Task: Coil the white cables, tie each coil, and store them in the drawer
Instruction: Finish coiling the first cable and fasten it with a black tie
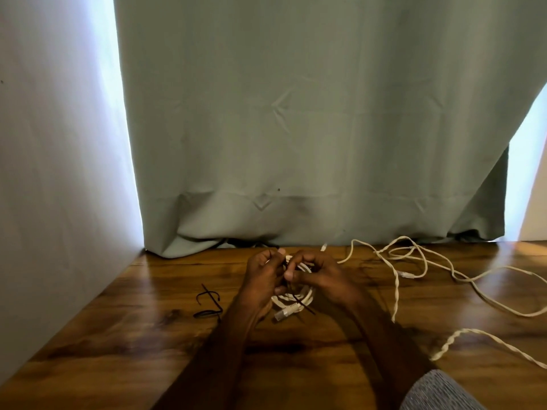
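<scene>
A coiled white cable [296, 300] lies between my hands over the wooden table [118, 335], its clear plug pointing toward me. A thin black tie [305, 305] runs across the coil. My left hand [262, 279] grips the coil's left side with curled fingers. Fingers of my right hand [318, 275] pinch the black tie at the coil's top. Loose white cable [414, 261] sprawls across the table to the right. No drawer is in view.
Spare black ties [207, 304] lie on the table left of my hands. A grey-green curtain [296, 128] hangs to the table's far edge. A white wall [59, 173] bounds the left side. A twisted white cable [473, 338] curls at the near right.
</scene>
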Tool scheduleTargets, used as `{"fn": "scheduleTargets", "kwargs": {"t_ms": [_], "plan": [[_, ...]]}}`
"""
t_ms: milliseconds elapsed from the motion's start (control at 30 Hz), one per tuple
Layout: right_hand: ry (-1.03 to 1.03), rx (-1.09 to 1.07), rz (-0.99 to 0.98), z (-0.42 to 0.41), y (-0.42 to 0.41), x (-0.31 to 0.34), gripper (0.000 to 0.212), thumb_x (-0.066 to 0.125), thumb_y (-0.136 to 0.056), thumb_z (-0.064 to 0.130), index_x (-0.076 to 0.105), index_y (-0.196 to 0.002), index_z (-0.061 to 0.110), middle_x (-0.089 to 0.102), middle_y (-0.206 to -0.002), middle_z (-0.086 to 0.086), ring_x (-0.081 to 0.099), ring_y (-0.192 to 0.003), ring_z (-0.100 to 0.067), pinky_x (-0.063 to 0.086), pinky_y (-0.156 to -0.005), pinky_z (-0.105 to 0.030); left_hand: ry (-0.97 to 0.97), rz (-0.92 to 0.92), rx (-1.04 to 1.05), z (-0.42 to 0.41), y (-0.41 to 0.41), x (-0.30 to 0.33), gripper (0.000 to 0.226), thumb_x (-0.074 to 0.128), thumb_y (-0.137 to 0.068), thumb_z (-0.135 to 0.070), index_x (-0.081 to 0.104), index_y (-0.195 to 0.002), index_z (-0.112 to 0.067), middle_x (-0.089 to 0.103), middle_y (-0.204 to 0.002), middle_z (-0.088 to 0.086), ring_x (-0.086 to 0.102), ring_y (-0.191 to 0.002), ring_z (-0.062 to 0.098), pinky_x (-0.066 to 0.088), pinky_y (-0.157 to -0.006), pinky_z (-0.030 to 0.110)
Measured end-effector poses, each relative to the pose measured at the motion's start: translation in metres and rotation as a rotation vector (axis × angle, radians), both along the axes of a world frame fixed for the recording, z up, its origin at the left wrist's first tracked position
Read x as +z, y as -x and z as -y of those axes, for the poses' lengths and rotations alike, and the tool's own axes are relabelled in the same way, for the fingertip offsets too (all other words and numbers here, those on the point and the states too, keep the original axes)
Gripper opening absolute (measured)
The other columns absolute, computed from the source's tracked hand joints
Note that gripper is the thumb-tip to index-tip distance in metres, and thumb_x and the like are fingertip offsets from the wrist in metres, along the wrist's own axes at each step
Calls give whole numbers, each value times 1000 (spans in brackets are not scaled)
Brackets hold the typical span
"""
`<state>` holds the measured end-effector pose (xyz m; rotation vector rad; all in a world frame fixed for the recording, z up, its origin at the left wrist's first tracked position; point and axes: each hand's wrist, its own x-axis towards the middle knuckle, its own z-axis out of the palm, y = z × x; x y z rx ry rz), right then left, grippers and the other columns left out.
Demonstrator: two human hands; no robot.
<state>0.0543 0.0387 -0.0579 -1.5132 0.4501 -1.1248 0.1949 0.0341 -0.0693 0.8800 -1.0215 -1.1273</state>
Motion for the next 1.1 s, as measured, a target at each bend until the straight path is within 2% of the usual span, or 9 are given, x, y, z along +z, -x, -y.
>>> {"fn": "scheduleTargets", "kwargs": {"t_ms": [67,133,400,600,700,833,933,1000,1100], "plan": [[-30,-54,20,5,-3,0,29,76,-81,-4,55,-102,1,67,-91,-18,70,-79,-36,61,-72,-49,11,2,-7,0,-1,0,23,54,-101,-17,57,-85,-1,55,-58,10,46,-38,13,30,-32,16],[-74,-167,-1,10,-4,-2,39,81,-79,1,55,-107,8,65,-92,-17,66,-79,-32,57,-64,-40,17,6,-15,1,-1,-2,23,55,-101,-18,58,-89,1,59,-67,19,48,-40,17,30,-32,17],[-132,-323,-220,12,-4,-6,15,67,-81,-15,67,-92,-4,69,-69,-16,62,-53,-20,51,-52,-29,23,43,-43,0,2,-3,27,55,-101,-18,56,-75,-9,56,-61,16,47,-38,18,28,-32,16],[-134,-321,-279,13,-8,-10,18,56,-86,-9,74,-87,-4,66,-67,-22,63,-66,-34,50,-58,-32,38,67,-54,-2,2,-4,26,56,-100,-20,56,-77,-7,58,-54,12,50,-35,17,30,-35,18],[-156,-322,-282,15,-7,-8,19,59,-83,-10,77,-87,-3,74,-83,-27,72,-83,-44,61,-77,-48,33,102,-38,-2,0,-5,24,58,-99,-22,58,-78,-10,62,-57,8,54,-43,17,30,-36,17],[-369,-228,-213,18,-2,-9,25,65,-70,8,74,-90,-4,72,-98,-28,68,-102,-51,50,-99,-65,45,90,-60,-3,-1,-2,23,58,-99,-21,60,-79,-11,66,-68,15,59,-54,23,31,-35,17],[-519,-247,-107,22,1,-9,49,59,-66,29,71,-105,1,71,-102,-23,66,-96,-42,51,-94,-50,45,92,-87,-5,-6,1,23,56,-99,-19,55,-78,-11,67,-63,8,55,-49,18,25,-36,17],[-547,-266,-35,25,1,-7,45,53,-74,32,72,-102,2,72,-101,-21,64,-90,-34,48,-89,-46,50,110,-124,-9,-4,2,23,54,-101,-18,53,-80,-10,69,-64,1,44,-39,7,22,-38,17],[-562,-260,25,22,1,-3,27,59,-89,15,75,-103,-2,74,-102,-20,68,-88,-30,55,-88,-42,65,114,-160,-12,1,2,22,51,-102,-16,52,-82,-7,50,-47,-9,29,-35,3,21,-37,16]]}}
